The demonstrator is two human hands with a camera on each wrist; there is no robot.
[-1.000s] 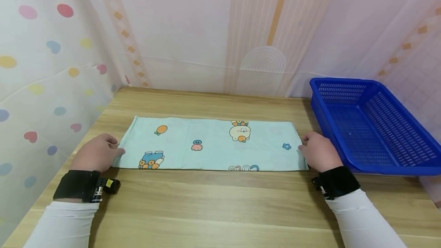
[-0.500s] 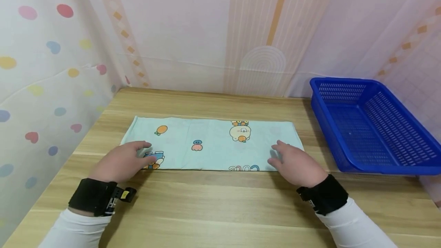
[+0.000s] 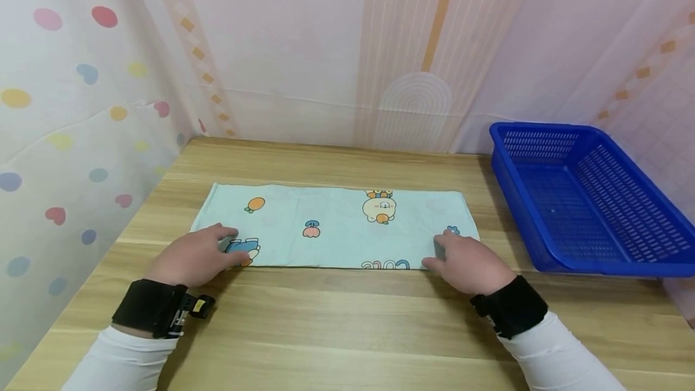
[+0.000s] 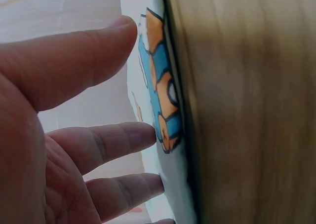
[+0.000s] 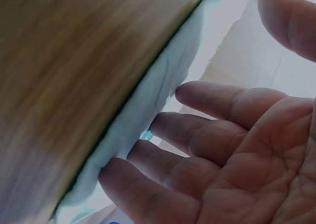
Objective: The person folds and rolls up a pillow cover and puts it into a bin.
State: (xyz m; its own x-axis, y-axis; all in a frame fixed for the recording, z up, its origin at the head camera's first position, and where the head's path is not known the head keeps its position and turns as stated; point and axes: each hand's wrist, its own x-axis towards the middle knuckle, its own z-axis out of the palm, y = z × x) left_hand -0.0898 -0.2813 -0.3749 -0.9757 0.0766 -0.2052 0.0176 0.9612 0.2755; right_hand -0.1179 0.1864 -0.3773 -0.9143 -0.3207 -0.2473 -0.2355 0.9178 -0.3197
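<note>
A pale mint cloth (image 3: 336,228), folded into a long flat strip with cartoon prints, lies across the wooden table. Over its left front part is my left hand (image 3: 192,258), thumb and fingers spread apart. In the left wrist view the fingertips (image 4: 148,135) of that hand come right at the cloth beside an orange and blue print. My right hand (image 3: 472,261) is over the cloth's right front part, near a small blue flower print. The right wrist view shows its relaxed fingers (image 5: 197,130) with the tips at the cloth (image 5: 148,93) and the thumb held away.
A blue plastic basket (image 3: 516,216) with slotted sides stands at the right of the table, beyond my right hand. The wooden table (image 3: 336,330) extends in front of the cloth. Patterned curtains (image 3: 293,47) hang behind and at the left.
Both hands have left the cloth's short ends and moved inward over its front corners, fingers spreading. In the last half second they have lowered slightly; the cloth has stayed in place.
</note>
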